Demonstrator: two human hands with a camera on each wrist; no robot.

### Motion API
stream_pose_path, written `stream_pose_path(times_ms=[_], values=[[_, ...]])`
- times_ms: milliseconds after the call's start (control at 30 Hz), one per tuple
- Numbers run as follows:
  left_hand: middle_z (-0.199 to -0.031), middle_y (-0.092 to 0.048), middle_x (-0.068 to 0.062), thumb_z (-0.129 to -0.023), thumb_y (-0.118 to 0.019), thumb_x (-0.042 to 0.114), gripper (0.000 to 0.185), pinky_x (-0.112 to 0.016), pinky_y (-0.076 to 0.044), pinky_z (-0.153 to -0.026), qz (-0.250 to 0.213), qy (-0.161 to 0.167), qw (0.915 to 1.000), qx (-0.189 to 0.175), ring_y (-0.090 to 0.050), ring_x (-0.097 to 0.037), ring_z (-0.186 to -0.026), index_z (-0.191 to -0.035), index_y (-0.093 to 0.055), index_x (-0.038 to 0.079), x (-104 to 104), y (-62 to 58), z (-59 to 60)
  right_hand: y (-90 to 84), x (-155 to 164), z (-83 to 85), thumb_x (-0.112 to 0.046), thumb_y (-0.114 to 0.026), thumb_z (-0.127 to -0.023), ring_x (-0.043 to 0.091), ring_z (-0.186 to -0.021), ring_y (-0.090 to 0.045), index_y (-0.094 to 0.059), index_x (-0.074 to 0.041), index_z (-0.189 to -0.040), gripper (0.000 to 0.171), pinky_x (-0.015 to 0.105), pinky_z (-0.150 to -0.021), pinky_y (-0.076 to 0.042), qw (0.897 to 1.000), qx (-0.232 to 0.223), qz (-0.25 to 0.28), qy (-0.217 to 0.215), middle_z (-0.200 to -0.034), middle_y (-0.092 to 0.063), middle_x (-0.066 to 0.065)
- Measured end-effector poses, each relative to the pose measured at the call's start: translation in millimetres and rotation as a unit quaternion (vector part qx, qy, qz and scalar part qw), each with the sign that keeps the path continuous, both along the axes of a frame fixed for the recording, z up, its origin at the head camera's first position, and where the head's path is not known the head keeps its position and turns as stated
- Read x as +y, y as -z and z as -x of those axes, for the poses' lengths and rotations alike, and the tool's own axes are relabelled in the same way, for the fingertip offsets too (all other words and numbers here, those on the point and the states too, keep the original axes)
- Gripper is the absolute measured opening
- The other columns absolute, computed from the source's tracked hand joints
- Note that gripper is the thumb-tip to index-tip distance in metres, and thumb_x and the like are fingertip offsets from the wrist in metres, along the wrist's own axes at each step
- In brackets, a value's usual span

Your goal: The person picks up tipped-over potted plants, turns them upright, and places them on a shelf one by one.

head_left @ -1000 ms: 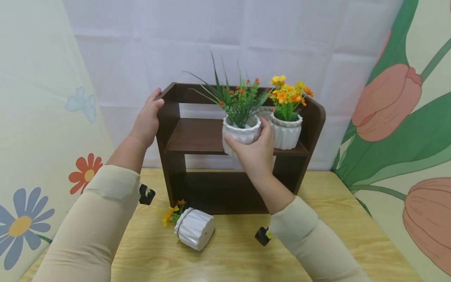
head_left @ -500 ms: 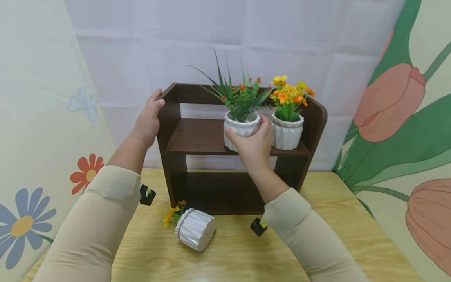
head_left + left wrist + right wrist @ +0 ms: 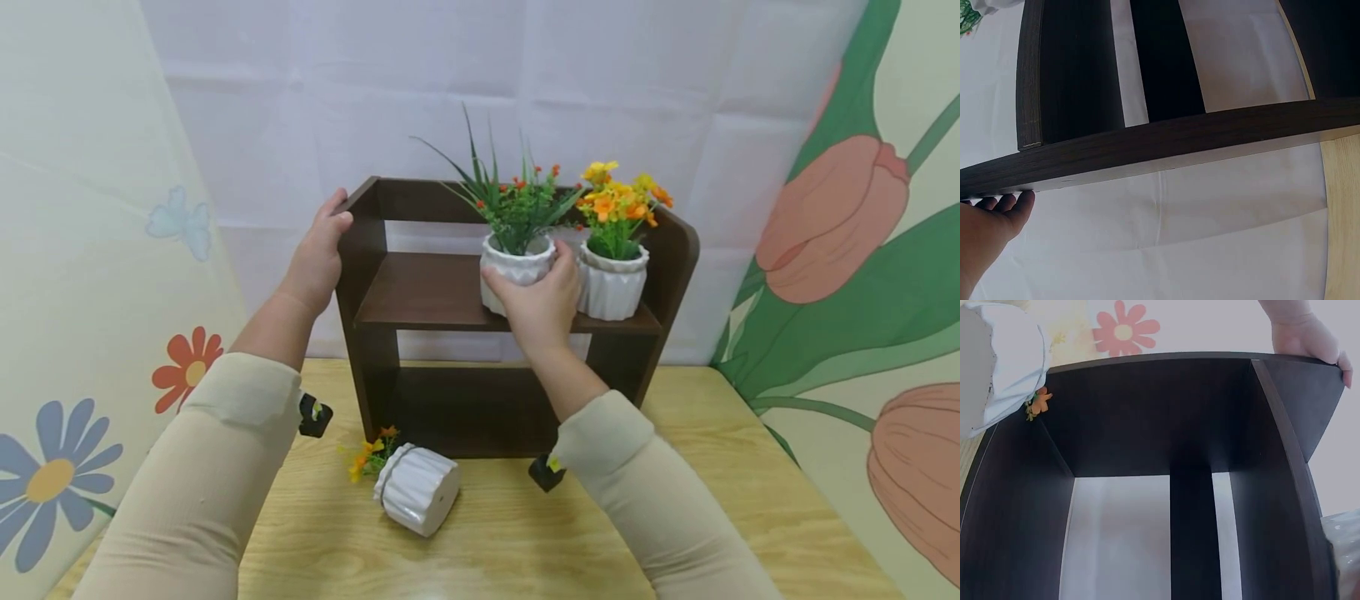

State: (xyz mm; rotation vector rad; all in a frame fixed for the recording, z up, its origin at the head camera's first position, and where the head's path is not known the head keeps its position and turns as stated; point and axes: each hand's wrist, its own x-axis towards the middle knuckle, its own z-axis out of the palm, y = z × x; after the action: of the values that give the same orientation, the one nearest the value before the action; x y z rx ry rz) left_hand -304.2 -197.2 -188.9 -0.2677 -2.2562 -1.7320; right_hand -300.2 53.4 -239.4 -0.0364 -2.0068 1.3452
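My right hand [image 3: 542,302] grips a white fluted flowerpot [image 3: 504,300] with long green blades and small red flowers, at the upper board of the dark brown shelf [image 3: 427,287]. The pot's underside is partly hidden by the hand. Against the outer face of the shelf's left side panel rests my left hand [image 3: 313,258]; its fingertips touch the panel in the left wrist view. To the right of the held pot, another white flowerpot [image 3: 613,287] with yellow and orange flowers stands upright on the same board. A third white flowerpot [image 3: 418,492] lies on its side on the table.
The wood-grain table [image 3: 495,542] carries the shelf. Yellow-orange flowers [image 3: 370,454] of the tipped pot reach the shelf's lower left front corner. A white cloth [image 3: 435,100] hangs behind, with flower-printed panels [image 3: 832,242] at both sides.
The right hand has moved the red-flowered pot slightly up and back onto the upper board. My left hand keeps its place on the side panel.
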Motion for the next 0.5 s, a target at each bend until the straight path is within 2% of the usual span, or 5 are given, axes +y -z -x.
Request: stream_pose_path(times_ms=[500], values=[[-0.167, -0.001, 0.006, -0.103, -0.019, 0.039, 0.059, -0.046, -0.002, -0.124, 0.011, -0.001, 0.9999, 0.0, 0.002, -0.017, -0.153, -0.159, -0.007, 0.027, -1.9, -1.0, -2.7, 1.5, -3.5, 6.7, -0.051, -0.085, -0.065, 0.03, -0.131, -0.043, -0.037, -0.017, -0.144, 0.099, 0.051, -0.105, -0.039, 1.0, -0.026, 0.011, 0.01, -0.143, -0.046, 0.011]])
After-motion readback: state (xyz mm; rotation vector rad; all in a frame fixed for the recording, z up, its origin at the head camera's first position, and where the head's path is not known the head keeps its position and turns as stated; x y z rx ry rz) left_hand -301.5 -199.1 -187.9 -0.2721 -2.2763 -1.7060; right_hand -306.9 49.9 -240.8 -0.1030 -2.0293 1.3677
